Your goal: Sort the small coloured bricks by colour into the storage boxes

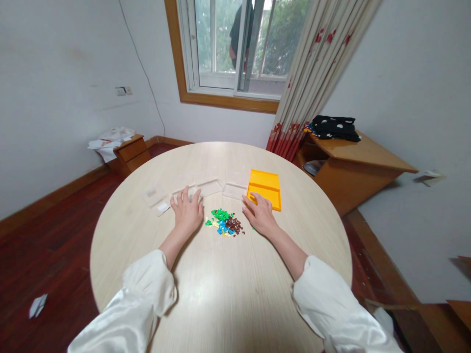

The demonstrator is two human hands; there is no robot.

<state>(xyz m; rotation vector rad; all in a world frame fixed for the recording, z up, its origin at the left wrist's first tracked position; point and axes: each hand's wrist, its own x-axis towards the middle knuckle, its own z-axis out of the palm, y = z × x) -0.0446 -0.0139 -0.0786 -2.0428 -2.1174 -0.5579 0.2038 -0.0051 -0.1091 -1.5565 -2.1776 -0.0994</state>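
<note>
My left hand is spread over the near edge of a clear plastic box, holding nothing that I can see. My right hand reaches over the near left corner of an opened yellow box, its fingers bent and apart. Between the hands lies a loose pile of small bricks: green pieces, brown pieces and blue pieces, with some cream and yellow ones. Two more opened clear boxes, one in the middle and one beside the yellow box, complete the arc.
Everything stands on a round pale wooden table. At its left are another clear case and a small white piece. A wooden desk with black cloth stands beyond the right edge; papers lie on a low cabinet at left.
</note>
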